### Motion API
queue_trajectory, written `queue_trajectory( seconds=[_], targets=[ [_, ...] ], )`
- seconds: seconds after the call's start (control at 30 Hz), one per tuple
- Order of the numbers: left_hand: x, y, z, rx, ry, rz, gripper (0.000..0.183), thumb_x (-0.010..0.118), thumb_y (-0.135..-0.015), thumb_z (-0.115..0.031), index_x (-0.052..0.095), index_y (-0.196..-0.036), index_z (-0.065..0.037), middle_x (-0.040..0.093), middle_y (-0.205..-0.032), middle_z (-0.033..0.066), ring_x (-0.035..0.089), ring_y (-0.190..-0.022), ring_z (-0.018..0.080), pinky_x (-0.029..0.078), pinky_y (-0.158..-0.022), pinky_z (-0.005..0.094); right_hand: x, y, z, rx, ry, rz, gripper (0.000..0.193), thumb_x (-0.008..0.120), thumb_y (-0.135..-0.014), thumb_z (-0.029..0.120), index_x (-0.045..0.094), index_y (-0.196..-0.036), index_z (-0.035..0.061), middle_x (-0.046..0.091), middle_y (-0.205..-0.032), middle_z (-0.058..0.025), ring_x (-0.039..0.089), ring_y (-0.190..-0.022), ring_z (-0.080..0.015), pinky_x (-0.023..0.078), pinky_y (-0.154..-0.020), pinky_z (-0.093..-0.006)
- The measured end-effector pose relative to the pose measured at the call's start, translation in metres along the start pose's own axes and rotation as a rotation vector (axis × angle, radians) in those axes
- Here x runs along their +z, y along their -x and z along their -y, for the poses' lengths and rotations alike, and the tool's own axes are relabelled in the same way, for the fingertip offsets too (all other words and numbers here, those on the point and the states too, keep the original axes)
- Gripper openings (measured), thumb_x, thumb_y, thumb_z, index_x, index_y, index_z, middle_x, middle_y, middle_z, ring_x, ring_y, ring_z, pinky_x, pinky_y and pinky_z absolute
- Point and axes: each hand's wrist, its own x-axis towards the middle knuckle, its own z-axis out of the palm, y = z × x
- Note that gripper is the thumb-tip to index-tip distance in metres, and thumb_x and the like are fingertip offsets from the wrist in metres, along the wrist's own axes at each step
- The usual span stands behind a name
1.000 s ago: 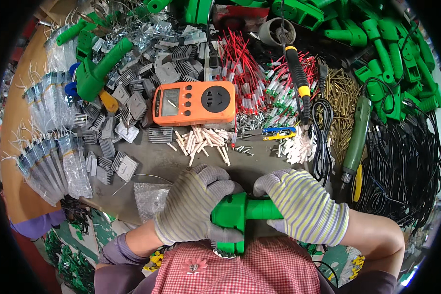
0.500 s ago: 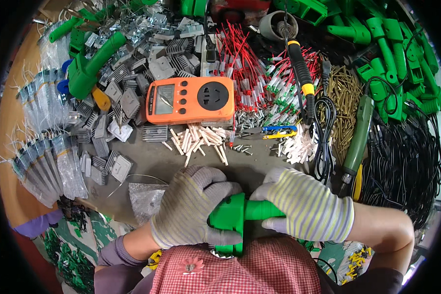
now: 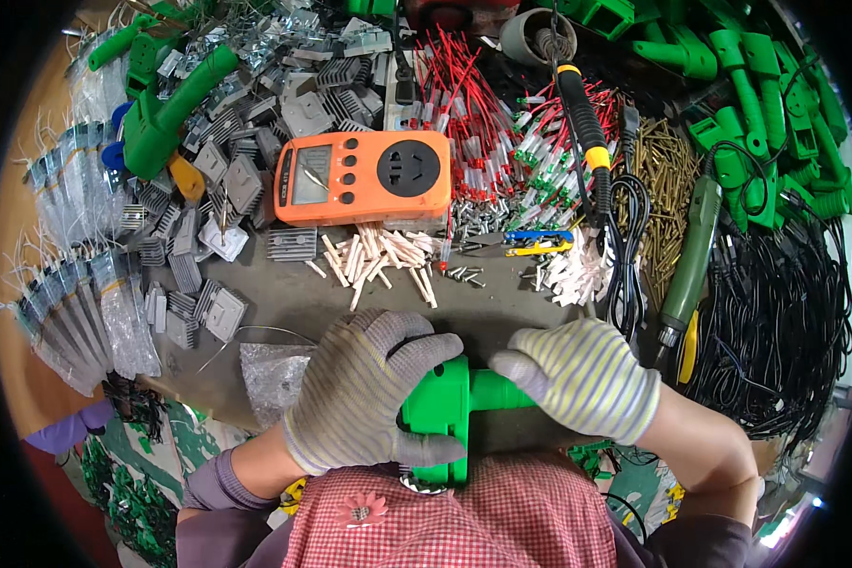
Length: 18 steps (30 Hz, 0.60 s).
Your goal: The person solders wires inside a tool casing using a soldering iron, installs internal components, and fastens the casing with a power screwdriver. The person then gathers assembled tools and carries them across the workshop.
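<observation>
A green plastic tool housing [image 3: 445, 405] with a round body and a straight handle lies across my lap edge, its handle pointing right. My left hand [image 3: 360, 393], in a striped knit glove, is closed around the body, thumb on the near side and fingers on the far side. My right hand [image 3: 587, 379], gloved alike, is curled at the handle's right end, which disappears under the fingers. A metallic edge shows at the body's near end, by the checked apron [image 3: 502, 521]. Beside my left hand lies a clear plastic bag [image 3: 273, 379].
Ahead sits an orange meter [image 3: 362, 178] with a socket. Grey finned metal blocks [image 3: 241, 180] heap at left, and red-wired parts [image 3: 464, 104] behind. At right are a green electric screwdriver [image 3: 693, 256], brass screws [image 3: 667, 180], black cords [image 3: 767, 322] and green housings [image 3: 748, 85].
My right hand has turned and shifted slightly left along the handle, its forearm lower. My left hand stays on the body. The whole view has shifted a little.
</observation>
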Motion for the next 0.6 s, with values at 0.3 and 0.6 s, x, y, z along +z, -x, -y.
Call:
queue_trajectory(
  seconds=[0.3,0.6],
  targets=[
    [0.005,-0.002,-0.001,0.020,-0.021,-0.021,0.087,0.085,-0.055,-0.061,0.061,-0.119,-0.007,0.059,-0.107,0.0157,0.059,-0.097,0.0353,0.049,-0.085,0.0448,0.034,-0.004,-0.007,-0.022,0.228,-0.452,0.037,0.055,-0.095,0.037,0.064,-0.073,0.0090,0.063,-0.056,-0.0134,0.063,-0.050,-0.0321,0.050,-0.049,-0.0453],
    [-0.006,-0.007,-0.065,0.171,-0.223,-0.305,0.065,0.081,-0.066,-0.038,0.063,-0.121,-0.007,0.059,-0.114,0.0161,0.058,-0.098,0.0360,0.049,-0.085,0.0452,0.024,0.000,-0.007,0.004,0.121,-0.318,0.047,0.047,-0.099,0.038,0.066,-0.071,0.0058,0.067,-0.069,-0.0197,0.068,-0.068,-0.0376,0.053,-0.062,-0.0495]
  ],
)
